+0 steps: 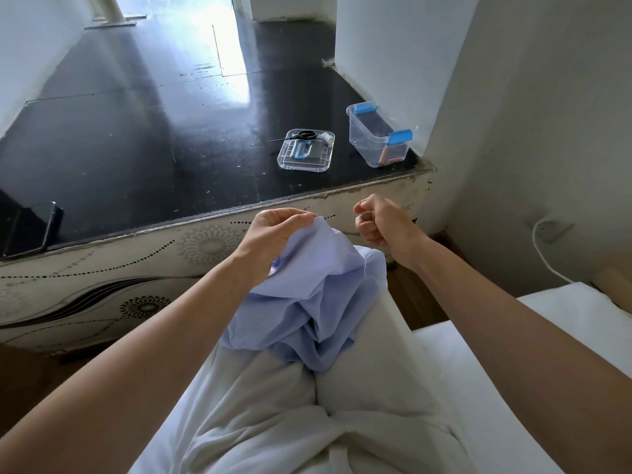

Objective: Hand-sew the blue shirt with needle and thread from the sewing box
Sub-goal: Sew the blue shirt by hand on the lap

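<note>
The light blue shirt (pixel 314 295) lies bunched on my lap over white trousers. My left hand (pixel 273 230) pinches a raised fold of it at the top. To the right of that fold, my right hand (pixel 379 222) is curled with thumb and forefinger pinched together; the needle and thread are too fine to make out. On the black tabletop ahead stands the clear sewing box (pixel 379 138) with blue clips. Its lid (pixel 306 152) lies beside it, carrying black scissors (pixel 301 135) and a white thread spool (pixel 328 136).
A dark phone (pixel 32 229) lies at the table's near left edge. The table's patterned white side (pixel 136 268) faces my knees. A white cable (pixel 543 251) hangs down the wall on the right, above a white cushion (pixel 513 354).
</note>
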Demonstrator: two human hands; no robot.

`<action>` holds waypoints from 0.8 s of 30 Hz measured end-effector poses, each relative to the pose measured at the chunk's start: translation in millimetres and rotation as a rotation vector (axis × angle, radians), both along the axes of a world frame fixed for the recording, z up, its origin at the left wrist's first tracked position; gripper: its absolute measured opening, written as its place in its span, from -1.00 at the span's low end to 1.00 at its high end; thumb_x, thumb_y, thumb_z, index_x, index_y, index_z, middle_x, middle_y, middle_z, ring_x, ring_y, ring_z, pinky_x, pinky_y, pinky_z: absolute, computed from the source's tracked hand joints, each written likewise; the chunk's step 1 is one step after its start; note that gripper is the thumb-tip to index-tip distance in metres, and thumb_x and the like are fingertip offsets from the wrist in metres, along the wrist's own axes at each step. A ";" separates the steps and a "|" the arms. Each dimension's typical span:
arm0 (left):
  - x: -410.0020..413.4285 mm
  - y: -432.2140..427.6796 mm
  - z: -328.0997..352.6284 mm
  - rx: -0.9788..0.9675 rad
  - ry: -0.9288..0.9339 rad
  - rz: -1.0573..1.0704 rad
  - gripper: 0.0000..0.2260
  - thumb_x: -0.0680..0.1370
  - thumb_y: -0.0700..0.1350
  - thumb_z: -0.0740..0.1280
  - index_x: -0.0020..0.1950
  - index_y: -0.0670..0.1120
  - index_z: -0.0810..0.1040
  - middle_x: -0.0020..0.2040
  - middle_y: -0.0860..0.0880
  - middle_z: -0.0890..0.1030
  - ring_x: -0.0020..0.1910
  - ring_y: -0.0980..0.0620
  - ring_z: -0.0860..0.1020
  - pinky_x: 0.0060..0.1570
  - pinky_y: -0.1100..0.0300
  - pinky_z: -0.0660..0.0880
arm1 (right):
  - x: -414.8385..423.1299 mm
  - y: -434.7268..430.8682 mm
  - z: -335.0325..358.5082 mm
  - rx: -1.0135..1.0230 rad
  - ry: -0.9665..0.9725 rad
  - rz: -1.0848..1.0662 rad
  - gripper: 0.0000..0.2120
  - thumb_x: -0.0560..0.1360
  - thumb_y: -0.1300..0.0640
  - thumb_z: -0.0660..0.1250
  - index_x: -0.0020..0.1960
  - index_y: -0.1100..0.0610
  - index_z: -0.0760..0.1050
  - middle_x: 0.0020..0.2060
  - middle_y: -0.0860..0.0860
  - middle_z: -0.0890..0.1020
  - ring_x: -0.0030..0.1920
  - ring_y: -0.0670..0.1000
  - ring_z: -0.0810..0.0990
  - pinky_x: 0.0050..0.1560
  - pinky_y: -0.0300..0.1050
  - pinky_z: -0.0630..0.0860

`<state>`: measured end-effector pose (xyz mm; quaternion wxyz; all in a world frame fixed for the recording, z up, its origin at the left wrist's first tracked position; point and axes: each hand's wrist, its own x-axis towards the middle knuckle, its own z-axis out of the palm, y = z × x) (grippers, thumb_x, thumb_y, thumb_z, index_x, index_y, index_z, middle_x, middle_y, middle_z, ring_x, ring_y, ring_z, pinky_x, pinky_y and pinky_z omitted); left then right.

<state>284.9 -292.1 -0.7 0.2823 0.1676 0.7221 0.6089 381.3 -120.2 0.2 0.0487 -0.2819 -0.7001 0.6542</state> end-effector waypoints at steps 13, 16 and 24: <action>-4.1 -6.3 -1.7 -0.019 0.065 -0.067 -0.83 0.50 -0.13 0.45 -0.27 0.06 0.70 -0.19 0.00 0.65 -0.11 0.04 0.55 -0.11 0.14 0.47 | 4.2 3.3 -12.1 -0.024 0.284 0.122 -0.86 0.50 0.20 0.38 0.05 0.15 0.63 -0.17 0.09 0.66 -0.23 -0.02 0.61 -0.18 -0.25 0.61; -4.2 -4.5 -1.7 -0.021 0.084 -0.038 -0.83 0.50 -0.09 0.45 -0.29 0.08 0.70 -0.20 0.04 0.64 -0.10 0.05 0.54 -0.08 0.10 0.46 | 6.7 5.4 -12.5 -0.068 0.319 0.131 -0.76 0.37 0.09 0.43 0.01 0.14 0.65 -0.16 0.09 0.70 -0.21 0.02 0.66 -0.16 -0.21 0.64; 0.5 -2.6 -2.5 -0.021 0.162 -0.027 -0.94 0.50 -0.09 0.46 -0.17 -0.02 0.71 -0.15 -0.09 0.68 -0.13 0.04 0.57 -0.12 0.12 0.48 | 3.4 1.9 -14.6 0.230 0.275 0.199 -0.91 0.49 0.19 0.42 -0.03 0.18 0.65 -0.26 0.03 0.68 -0.32 -0.03 0.63 -0.22 -0.19 0.61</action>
